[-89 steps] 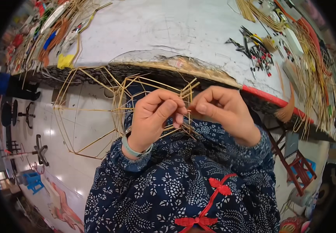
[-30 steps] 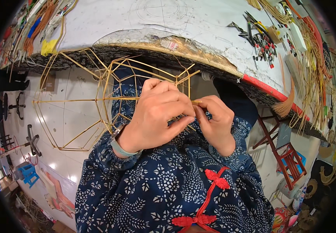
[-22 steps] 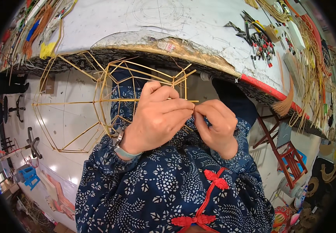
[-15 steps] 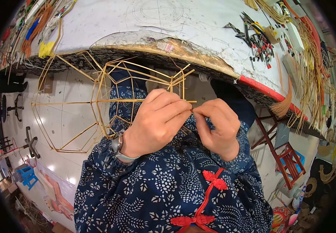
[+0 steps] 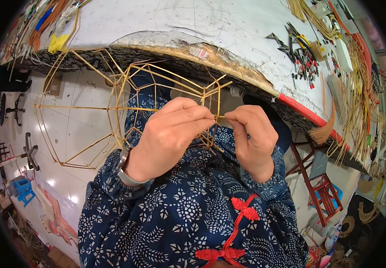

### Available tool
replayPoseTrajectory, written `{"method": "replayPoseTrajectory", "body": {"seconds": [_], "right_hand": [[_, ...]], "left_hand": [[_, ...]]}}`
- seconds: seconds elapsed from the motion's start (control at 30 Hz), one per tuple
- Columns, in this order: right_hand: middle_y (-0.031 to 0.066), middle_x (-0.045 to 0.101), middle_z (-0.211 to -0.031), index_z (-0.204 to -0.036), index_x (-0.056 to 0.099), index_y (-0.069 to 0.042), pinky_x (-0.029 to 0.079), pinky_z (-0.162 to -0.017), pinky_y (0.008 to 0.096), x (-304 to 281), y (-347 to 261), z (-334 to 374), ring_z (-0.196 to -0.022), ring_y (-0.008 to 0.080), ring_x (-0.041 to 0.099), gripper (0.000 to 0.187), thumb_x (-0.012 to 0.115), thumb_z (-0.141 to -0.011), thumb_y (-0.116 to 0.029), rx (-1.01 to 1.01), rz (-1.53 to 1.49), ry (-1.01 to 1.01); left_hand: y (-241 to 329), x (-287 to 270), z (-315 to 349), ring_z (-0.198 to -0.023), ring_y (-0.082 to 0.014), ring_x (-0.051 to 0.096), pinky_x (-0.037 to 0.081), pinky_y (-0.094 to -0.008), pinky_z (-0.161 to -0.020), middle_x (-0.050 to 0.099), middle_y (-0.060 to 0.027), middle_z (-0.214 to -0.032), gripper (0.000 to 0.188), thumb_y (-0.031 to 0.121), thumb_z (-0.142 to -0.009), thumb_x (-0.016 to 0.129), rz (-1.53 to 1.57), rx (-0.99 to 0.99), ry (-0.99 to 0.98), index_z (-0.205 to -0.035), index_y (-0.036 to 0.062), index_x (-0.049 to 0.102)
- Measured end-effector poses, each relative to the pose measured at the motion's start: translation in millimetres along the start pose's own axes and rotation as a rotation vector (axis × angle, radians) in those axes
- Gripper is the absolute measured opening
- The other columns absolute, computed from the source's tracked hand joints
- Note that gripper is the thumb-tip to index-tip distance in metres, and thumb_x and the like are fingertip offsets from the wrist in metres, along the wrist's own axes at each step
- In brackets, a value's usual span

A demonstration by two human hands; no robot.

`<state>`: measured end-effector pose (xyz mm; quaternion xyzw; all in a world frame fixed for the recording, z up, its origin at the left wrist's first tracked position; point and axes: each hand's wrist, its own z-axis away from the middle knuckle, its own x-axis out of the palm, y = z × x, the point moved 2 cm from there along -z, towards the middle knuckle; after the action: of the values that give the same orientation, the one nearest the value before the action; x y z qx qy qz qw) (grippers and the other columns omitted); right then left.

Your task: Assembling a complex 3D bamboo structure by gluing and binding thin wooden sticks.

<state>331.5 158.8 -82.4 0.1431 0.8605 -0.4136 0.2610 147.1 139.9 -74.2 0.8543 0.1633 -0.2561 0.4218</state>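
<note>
An openwork frame of thin bamboo-like strips [image 5: 74, 107] stretches from the left to the middle, above my knees. My left hand [image 5: 166, 138], with a watch [image 5: 123, 165] on its wrist, is closed, thumb and fingers pinching the frame near its right end. Close by on the right, my right hand [image 5: 256, 140] is closed in a pinch beside a strip's tip [image 5: 221, 117]. What lies between its fingertips is too small to make out. The left hand covers part of the frame.
A white worktable [image 5: 246, 44] with a worn edge lies ahead. Pliers [image 5: 291, 44] and small red-and-black tools [image 5: 306, 67] rest on it at right. Bundled strips [image 5: 358, 89] fill its right side. A folding chair [image 5: 322, 192] stands right, a blue stool [image 5: 23, 192] left.
My left hand has moved slightly left and my right hand slightly up, leaving a small gap between the fingertips. The frame's right part has shifted a little to the right.
</note>
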Motion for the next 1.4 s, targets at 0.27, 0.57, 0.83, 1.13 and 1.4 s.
{"method": "replayPoseTrajectory", "body": {"seconds": [0.27, 0.57, 0.83, 1.13, 1.4], "right_hand": [[0.0121, 0.063, -0.086, -0.09, 0.069, 0.001, 0.051, -0.06, 0.0323, 0, -4, 2, -0.073, 0.0276, 0.064, 0.021, 0.073, -0.07, 0.009, 0.002, 0.03, 0.055], [0.0111, 0.062, -0.085, -0.087, 0.069, 0.001, 0.049, -0.063, 0.0341, 6, 5, 17, -0.071, 0.0258, 0.06, 0.019, 0.073, -0.07, 0.009, -0.15, 0.174, 0.098], [0.0115, 0.063, -0.082, -0.085, 0.065, 0.002, 0.049, -0.067, 0.0307, 6, 46, 7, -0.074, 0.0262, 0.061, 0.009, 0.069, -0.079, 0.007, 0.238, -0.018, -0.095], [0.0114, 0.064, -0.081, -0.084, 0.065, 0.001, 0.05, -0.07, 0.0331, 4, -24, -35, -0.076, 0.0292, 0.062, 0.011, 0.069, -0.076, 0.007, -0.223, 0.332, -0.262], [0.0097, 0.064, -0.087, -0.095, 0.067, 0.0, 0.051, -0.075, 0.034, 3, -20, -18, -0.081, 0.025, 0.063, 0.019, 0.069, -0.077, 0.006, -0.229, 0.148, -0.114]], "left_hand": [[-2, 1, 0, -0.084, -0.0257, 0.065, 0.052, -0.032, -0.073, 0.072, -0.0101, -0.091, 0.016, -0.002, -0.075, 0.074, 0.367, -0.129, 0.001, -0.091, -0.0007, 0.073], [-12, 24, -6, -0.094, -0.0254, 0.062, 0.049, -0.0356, -0.08, 0.067, -0.0075, -0.102, 0.022, 0.003, -0.072, 0.077, -0.109, -0.105, 0.135, -0.093, 0.0014, 0.071], [-14, 40, 2, -0.091, -0.0229, 0.059, 0.043, -0.0355, -0.078, 0.064, -0.0055, -0.1, 0.018, 0.009, -0.07, 0.075, -0.229, -0.075, 0.038, -0.085, 0.0041, 0.068], [-12, 42, 5, -0.088, -0.024, 0.061, 0.044, -0.0361, -0.076, 0.064, -0.0077, -0.098, 0.018, 0.002, -0.067, 0.071, -0.18, -0.099, 0.207, -0.084, 0.0038, 0.065], [-18, 36, 1, -0.077, -0.0251, 0.058, 0.043, -0.0373, -0.072, 0.058, -0.0071, -0.084, 0.012, 0.003, -0.069, 0.065, -0.028, -0.037, 0.284, -0.079, 0.0017, 0.059]]}}
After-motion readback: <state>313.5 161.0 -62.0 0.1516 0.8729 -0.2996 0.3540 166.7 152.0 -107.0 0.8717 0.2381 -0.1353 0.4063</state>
